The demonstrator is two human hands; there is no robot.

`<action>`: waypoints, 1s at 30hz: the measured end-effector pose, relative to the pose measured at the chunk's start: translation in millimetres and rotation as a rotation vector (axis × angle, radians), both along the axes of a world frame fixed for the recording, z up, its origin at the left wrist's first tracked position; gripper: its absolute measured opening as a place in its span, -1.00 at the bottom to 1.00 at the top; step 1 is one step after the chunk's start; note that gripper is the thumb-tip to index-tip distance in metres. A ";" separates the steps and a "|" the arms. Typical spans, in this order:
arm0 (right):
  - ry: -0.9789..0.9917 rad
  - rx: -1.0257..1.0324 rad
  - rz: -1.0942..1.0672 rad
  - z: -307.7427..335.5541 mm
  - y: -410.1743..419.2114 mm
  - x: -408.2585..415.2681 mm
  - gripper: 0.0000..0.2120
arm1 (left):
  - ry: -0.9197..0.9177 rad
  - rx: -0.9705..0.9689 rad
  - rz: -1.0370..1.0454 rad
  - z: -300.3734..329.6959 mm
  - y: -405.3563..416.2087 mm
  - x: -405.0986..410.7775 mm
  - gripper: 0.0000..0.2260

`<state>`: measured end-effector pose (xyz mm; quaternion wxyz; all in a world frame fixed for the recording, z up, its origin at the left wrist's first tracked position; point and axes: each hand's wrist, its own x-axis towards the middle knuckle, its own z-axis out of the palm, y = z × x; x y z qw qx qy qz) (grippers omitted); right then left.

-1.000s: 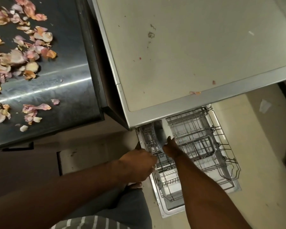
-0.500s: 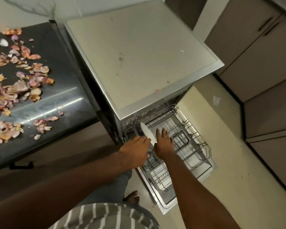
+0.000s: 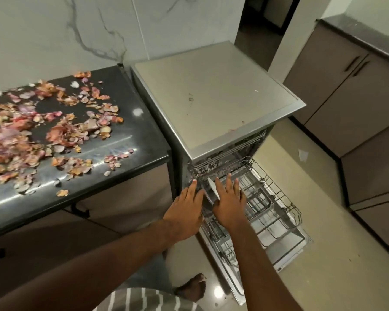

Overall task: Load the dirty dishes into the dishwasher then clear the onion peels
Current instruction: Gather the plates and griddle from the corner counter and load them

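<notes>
Both hands, left hand (image 3: 186, 209) and right hand (image 3: 230, 204), are lifting away with fingers now straightened and empty, leaving the white plate (image 3: 213, 188) standing between them in the lower rack (image 3: 276, 212), while the onion peels (image 3: 54, 131) are awaiting clearing on the surface (image 3: 130, 142).

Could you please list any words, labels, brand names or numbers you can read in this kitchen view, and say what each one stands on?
None can be read.
Dishwasher: no brand or label shows on its top or on the open door.
Dishwasher door's front edge: a small dark mark, too small to read.
Counter: only scattered onion peels, no print.
Cabinets: plain fronts with handles, no signs.
</notes>
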<state>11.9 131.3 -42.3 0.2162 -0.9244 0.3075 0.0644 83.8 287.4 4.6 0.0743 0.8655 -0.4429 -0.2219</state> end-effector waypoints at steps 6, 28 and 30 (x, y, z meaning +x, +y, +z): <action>-0.154 -0.058 0.014 43.5 31.0 40.7 -0.31 | -0.064 -0.135 0.080 20.7 41.9 35.2 -0.25; -0.485 0.216 0.817 97.1 424.3 287.6 -0.56 | -0.179 0.112 0.896 50.6 461.2 183.4 -0.25; -0.394 0.221 0.905 96.0 435.1 308.5 -0.57 | -0.142 0.174 0.958 48.5 471.4 186.8 -0.37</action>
